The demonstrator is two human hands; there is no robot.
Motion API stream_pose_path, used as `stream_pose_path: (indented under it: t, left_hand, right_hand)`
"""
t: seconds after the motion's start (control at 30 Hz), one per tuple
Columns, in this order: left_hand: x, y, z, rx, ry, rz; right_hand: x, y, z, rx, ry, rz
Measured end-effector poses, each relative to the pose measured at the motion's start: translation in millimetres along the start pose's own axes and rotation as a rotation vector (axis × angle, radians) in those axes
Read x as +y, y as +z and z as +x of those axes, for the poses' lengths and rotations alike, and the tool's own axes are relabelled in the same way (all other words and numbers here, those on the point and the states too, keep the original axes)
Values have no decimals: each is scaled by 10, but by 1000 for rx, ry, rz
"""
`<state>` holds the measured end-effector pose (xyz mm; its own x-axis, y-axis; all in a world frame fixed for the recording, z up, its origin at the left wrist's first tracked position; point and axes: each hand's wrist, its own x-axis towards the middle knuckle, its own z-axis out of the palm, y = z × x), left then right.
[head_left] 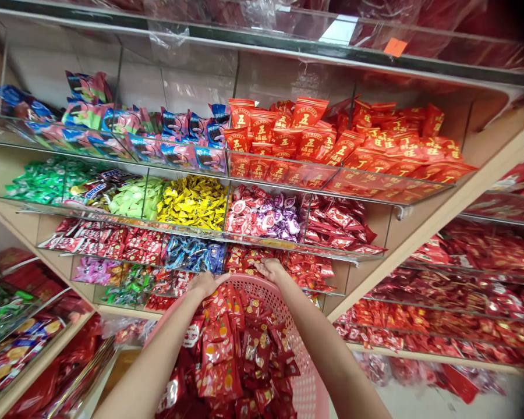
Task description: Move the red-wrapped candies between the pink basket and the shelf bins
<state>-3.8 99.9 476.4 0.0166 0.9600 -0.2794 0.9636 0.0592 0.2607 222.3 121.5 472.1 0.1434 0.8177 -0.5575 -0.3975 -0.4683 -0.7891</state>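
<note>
Shop shelving (402,250) rose ahead as the left hand (207,284) and right hand (271,269), fingers curled, any pinch impossible to tell, met the rim of a pink plastic basket (308,390) heaped with light, soft, slippery red foil packets (222,355), best taken by their crimped ends.

The red snack packets (308,113) on the top right shelf read "BE HAPPY" along their upper edge in white, above a large Chinese character 五, and 旺 shows on those further right. On the shelf below and left of them, a dark wrapper (85,195) reads "NICKERS", its first letter hidden. The orange tag (395,46) above them and the print on the packets in the pink basket (227,349) are unreadable.
</note>
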Motion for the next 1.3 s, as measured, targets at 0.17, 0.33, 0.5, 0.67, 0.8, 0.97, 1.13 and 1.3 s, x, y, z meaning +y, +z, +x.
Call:
stream_pose_path:
  t: [0.17, 0.33, 0.5, 0.67, 0.8, 0.97, 1.13, 1.3]
  left_hand:
    - [0, 3, 7, 7, -9, -3]
    - [17, -35, -24, -9, -4, 8]
    - [24, -40, -31, -5, -5, 10]
    - [21, -21, -15, -3, -6, 1]
    - [26, -29, -20, 1, -13, 8]
    - [29, -35, -19, -8, -20, 12]
    - [19, -25, -7, -9, -15, 8]
    - [20, -26, -18, 3, -12, 11]
  right_hand:
    - [-77, -141, -237, -10, -3, -74]
    - [-67, -412, -570, -147, -51, -223]
    - [-53, -730, -795, -524, -135, -654]
    - [-56, -816, -921, -656, -64, -970]
    - [-32, -734, -935, -688, 19, -1011]
    - [34, -657, -840, -692, 54, -1036]
    - [41, -603, -775, -602, -27, -1122]
    - [-34, -394, -678, -370, -425, -1152]
